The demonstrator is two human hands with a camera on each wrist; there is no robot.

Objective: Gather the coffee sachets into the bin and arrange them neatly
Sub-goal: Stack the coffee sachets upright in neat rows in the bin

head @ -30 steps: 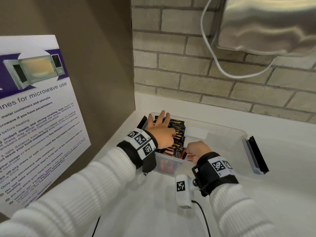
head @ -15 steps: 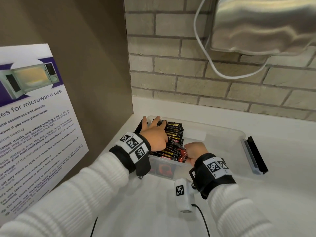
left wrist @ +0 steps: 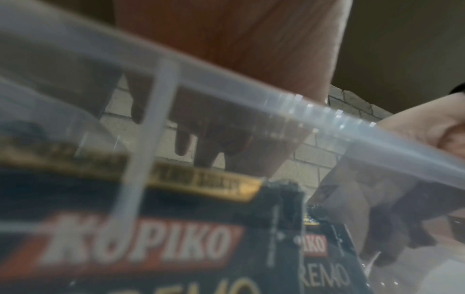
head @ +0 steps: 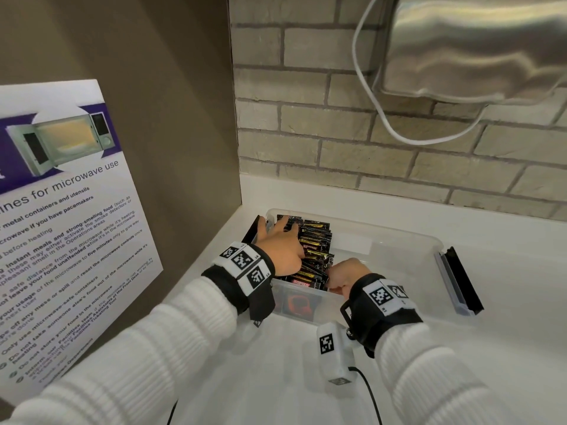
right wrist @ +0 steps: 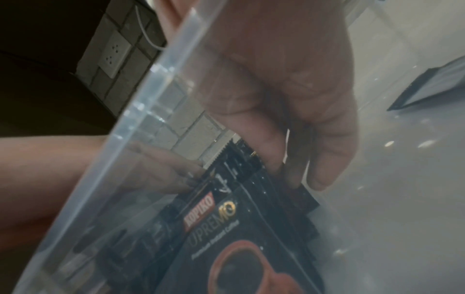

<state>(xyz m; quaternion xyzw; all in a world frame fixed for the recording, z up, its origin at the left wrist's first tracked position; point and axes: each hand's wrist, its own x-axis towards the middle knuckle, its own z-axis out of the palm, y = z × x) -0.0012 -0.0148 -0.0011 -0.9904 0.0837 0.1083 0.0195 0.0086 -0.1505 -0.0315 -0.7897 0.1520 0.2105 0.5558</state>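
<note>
White countertop (head: 276, 378) fills the near part of the scene, tucked into a corner between a brown side panel on the left and a pale brick wall (head: 337, 142) at the far side. Nearest on it, both sleeved forearms reach forward into a clear plastic bin (head: 399, 259) that sits on the counter close to the left panel. The right hand (head: 345, 276) hangs over the near rim with its fingers curled down; the right wrist view, looking through the bin wall, shows those fingers (right wrist: 324, 159) closing on the top edge of the nearest upright packets, so it is grasping sachets rather than idle. Just left and farther in, the left hand (head: 283, 251) lies spread over the coffee sachets (head: 316, 250), fingers straight, pressing the row toward the bin's left end without gripping any. The sachets stand on edge in a packed row in the left half of the bin; its right half shows none. To the right of the bin a dark-edged lid piece (head: 460, 283) rests on the counter. On the left panel hangs a microwave notice (head: 61, 216), and above the far wall a steel appliance (head: 475, 47) trails a white cable (head: 383, 118). The risk I see is the row fanning out or toppling rightward into the unfilled half if either hand lets up, since nothing braces it there; a hard push could also slide the light bin.
</note>
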